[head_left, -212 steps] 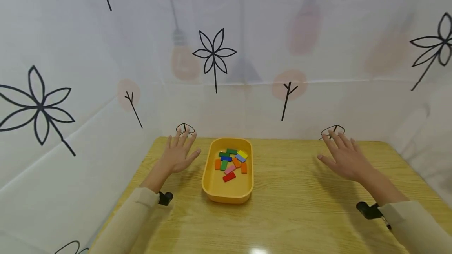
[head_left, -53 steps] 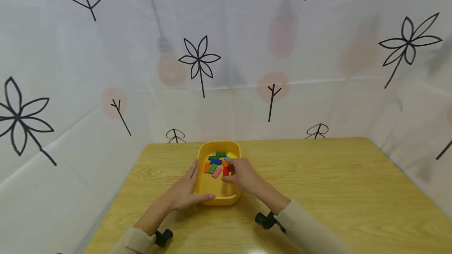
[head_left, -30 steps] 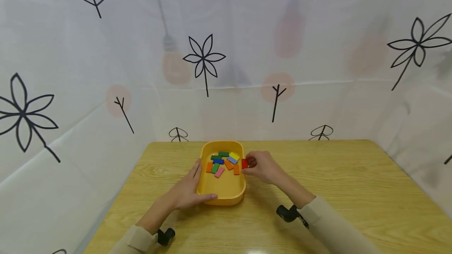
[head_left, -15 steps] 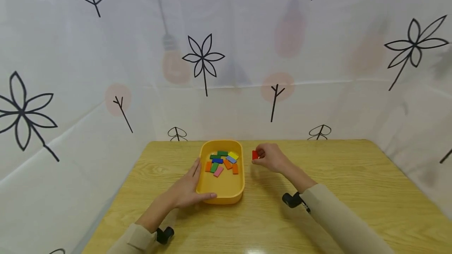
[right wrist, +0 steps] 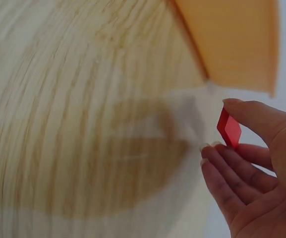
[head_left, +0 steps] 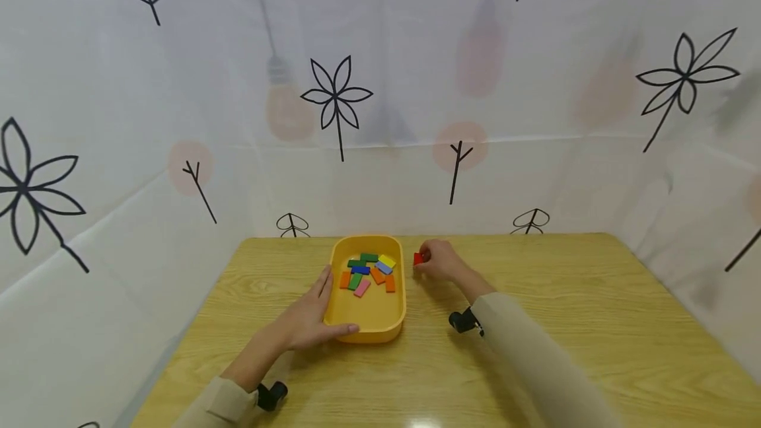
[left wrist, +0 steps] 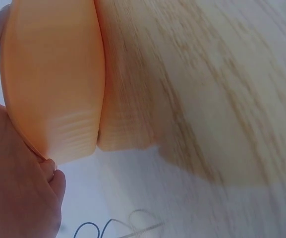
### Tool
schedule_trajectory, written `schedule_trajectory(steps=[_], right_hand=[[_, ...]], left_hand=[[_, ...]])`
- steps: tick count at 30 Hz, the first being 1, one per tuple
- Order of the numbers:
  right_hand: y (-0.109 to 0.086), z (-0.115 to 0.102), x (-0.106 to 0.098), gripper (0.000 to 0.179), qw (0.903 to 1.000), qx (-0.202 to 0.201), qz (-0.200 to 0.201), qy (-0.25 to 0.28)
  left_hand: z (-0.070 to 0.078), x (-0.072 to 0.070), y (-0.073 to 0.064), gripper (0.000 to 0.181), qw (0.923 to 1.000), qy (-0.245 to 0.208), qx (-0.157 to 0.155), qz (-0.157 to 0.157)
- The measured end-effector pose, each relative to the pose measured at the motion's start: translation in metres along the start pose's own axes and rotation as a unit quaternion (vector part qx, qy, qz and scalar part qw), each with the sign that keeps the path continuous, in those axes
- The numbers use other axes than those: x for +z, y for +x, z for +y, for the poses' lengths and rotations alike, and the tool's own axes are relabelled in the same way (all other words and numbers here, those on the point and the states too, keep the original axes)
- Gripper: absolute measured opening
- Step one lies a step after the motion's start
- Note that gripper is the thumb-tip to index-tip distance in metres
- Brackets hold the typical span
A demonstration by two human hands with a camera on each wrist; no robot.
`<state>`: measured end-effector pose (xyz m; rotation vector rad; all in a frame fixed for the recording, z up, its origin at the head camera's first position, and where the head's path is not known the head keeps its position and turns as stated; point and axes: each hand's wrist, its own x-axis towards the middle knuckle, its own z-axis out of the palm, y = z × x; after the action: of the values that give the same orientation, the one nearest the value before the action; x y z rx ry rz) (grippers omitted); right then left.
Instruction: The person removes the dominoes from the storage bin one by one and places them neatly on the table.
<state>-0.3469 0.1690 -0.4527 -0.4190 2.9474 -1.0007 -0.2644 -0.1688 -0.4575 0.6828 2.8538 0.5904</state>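
My right hand (head_left: 441,261) pinches a small flat red block (head_left: 418,259) between thumb and fingers, just right of the yellow tray (head_left: 370,316), low over the table near its far end. In the right wrist view the thumb presses the top of the red block (right wrist: 230,128), which stands on end, with a finger under it. My left hand (head_left: 306,319) rests against the tray's left side, fingers straight along the wall and thumb on the near rim. In the left wrist view that hand (left wrist: 19,183) lies along the tray's rim (left wrist: 14,119).
Inside the tray lie several flat blocks: green, a blue one (head_left: 360,270), a yellow one (head_left: 387,261), a light blue one, orange and a pink one (head_left: 362,288). The wooden table (head_left: 535,322) extends to the right. A patterned white curtain (head_left: 380,183) hangs behind it.
Both hands were open above the table at first. My left hand came to the tray; my right hand took the red block out over the right rim and lowered it beside the tray.
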Motion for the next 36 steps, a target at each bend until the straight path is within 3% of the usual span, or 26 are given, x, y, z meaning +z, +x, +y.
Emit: schedule_trajectory(steps=[5,9,16,22,27,36], right_hand=[[0.006,0.005,0.012,0.030,0.9992,0.032,-0.003,0.022],[0.007,0.006,0.014,0.030,0.9996,0.024,0.014,0.004],[0.005,0.009,0.014,0.034,0.9991,0.042,0.006,-0.004],[0.008,0.004,0.015,0.056,0.9982,0.056,-0.008,0.019],[0.006,0.004,0.009,0.077,0.9976,0.058,-0.014,0.035],[-0.021,0.005,-0.017,0.075,0.9997,0.011,-0.014,0.018]], left_hand=[[0.000,0.001,0.000,0.124,1.0000,0.003,-0.001,-0.001],[0.001,0.000,0.000,0.125,1.0000,-0.001,0.000,0.001],[0.004,0.000,0.002,0.123,1.0000,-0.005,-0.006,-0.005],[0.002,-0.003,-0.001,0.124,0.9999,-0.004,-0.011,-0.001],[0.001,-0.005,-0.004,0.124,0.9998,-0.004,-0.019,0.000],[0.004,-0.004,-0.002,0.124,0.9999,0.004,-0.013,-0.007]])
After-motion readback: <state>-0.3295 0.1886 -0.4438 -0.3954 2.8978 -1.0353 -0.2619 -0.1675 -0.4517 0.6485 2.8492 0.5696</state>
